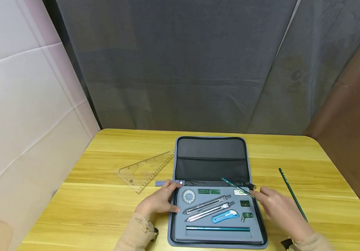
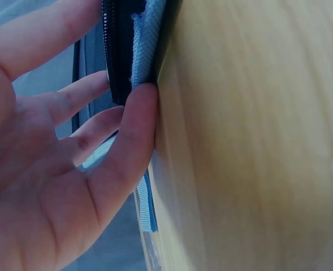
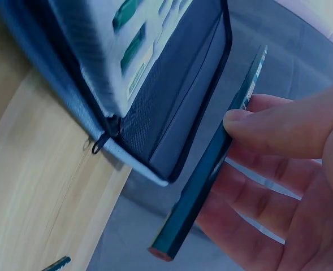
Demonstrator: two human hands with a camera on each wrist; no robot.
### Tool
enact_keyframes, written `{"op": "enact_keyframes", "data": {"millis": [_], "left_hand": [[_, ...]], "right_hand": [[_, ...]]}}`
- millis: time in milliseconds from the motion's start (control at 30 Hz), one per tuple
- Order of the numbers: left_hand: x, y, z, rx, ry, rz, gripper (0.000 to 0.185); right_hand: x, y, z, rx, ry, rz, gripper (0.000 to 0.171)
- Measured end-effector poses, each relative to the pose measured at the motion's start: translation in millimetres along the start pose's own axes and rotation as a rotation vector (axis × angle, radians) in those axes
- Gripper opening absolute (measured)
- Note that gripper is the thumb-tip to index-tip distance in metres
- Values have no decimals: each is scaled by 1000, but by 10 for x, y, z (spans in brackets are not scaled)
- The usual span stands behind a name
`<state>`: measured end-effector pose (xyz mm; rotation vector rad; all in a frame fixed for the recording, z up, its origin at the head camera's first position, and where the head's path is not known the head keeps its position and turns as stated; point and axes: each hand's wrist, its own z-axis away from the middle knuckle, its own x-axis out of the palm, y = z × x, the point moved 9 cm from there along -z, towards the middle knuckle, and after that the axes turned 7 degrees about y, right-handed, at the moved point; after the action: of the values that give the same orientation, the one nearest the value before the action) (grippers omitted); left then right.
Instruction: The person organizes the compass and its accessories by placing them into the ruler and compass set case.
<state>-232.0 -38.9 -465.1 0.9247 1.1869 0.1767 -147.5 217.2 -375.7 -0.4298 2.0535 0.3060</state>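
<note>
The green pencil (image 3: 211, 169) is pinched in the right hand (image 1: 280, 209), thumb on top and fingers (image 3: 251, 226) curled beneath, and hangs in the air over the right edge of the open case (image 1: 212, 164), near its zip pull. It looks light, thin and stiff, with a smooth lacquered barrel that could slip or roll; a grip near the middle, as here, seems steadiest, and the point is probably brittle. The left hand (image 1: 161, 202) rests on the case's left edge, fingers nearly straight against the zip binding, holding nothing. Inside the case lie compasses (image 1: 209, 208), a blue cutter (image 1: 225, 216) and another pencil (image 1: 217, 228). Left of the case a clear set square (image 1: 145, 170) lies on the desk (image 1: 104, 209); right of it, a third pencil (image 1: 293, 195).
</note>
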Motion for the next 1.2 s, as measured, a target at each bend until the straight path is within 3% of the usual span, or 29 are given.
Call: {"op": "enact_keyframes", "data": {"millis": [367, 567, 833, 1200], "left_hand": [[0, -9, 5, -3, 3, 4, 67], [-4, 5, 1, 11, 1, -6, 66], [-1, 6, 5, 9, -1, -4, 67], [2, 6, 2, 8, -2, 2, 66]], "right_hand": [[33, -207, -30, -8, -66, -11, 41], [64, -294, -28, -23, -87, -92, 43], [112, -477, -21, -116, -115, -194, 40], [160, -626, -3, -189, -128, -221, 31]]}}
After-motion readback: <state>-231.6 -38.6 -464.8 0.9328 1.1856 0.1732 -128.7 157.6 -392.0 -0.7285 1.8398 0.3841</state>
